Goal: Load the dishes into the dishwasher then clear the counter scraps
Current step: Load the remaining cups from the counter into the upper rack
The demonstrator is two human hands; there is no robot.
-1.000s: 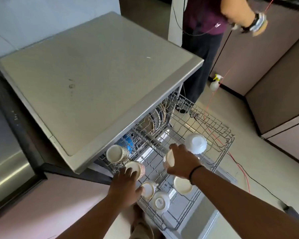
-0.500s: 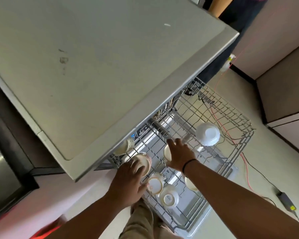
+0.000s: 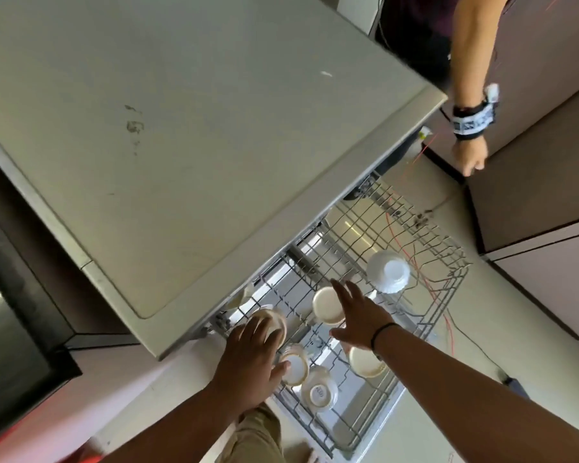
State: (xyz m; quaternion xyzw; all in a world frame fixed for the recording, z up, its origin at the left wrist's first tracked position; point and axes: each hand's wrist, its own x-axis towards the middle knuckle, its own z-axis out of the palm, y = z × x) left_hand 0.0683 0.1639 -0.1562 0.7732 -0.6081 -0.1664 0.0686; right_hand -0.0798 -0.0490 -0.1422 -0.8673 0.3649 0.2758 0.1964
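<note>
Since half a second ago, the right hand (image 3: 358, 315) has been lifted off the cream cup (image 3: 328, 305) and its fingers spread wide; the cup is left just at its 10 o'clock, upside down between the tines of the rack (image 3: 448, 289), presumably so that water drains off. The left hand (image 3: 251, 359) is kept curled on a patterned cup (image 3: 269, 324) at its 12 o'clock, apparently being seated. A white bowl (image 3: 388, 270) is seen inverted at the right hand's 1 o'clock.
</note>
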